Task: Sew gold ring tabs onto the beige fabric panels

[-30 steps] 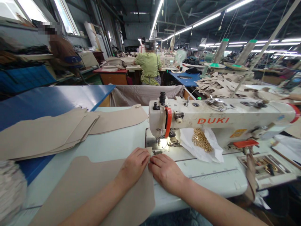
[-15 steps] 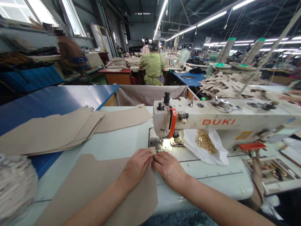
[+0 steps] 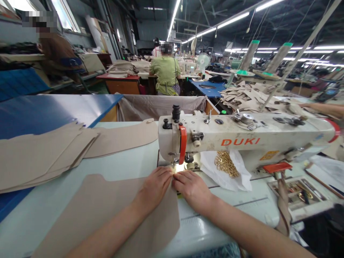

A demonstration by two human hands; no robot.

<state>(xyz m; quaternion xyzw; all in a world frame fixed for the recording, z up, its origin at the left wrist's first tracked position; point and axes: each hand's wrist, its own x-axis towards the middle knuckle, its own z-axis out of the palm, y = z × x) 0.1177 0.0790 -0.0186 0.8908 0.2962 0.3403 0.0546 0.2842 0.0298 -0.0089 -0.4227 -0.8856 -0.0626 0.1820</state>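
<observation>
A large beige fabric panel [image 3: 107,206] lies on the pale table in front of the sewing machine [image 3: 212,134]. My left hand [image 3: 154,188] rests on its upper right edge, fingers closed on the material. Beside it, almost touching, my right hand [image 3: 192,188] pinches the same edge from the right. Both sets of fingertips are just in front of the lit presser foot [image 3: 176,166] and needle area. The fingers hide the panel's corner and whether it is under the foot.
Stacked beige panels [image 3: 40,154] lie at the left, with one more panel [image 3: 123,138] behind. Gold-coloured metal rings [image 3: 225,164] sit on white paper [image 3: 245,181] under the machine arm. A tool tray [image 3: 298,195] stands at the right. Other people sit farther back.
Both hands have pushed the panel's edge forward, closer to the presser foot. The camera view has turned slightly right, so the surroundings sit farther left.
</observation>
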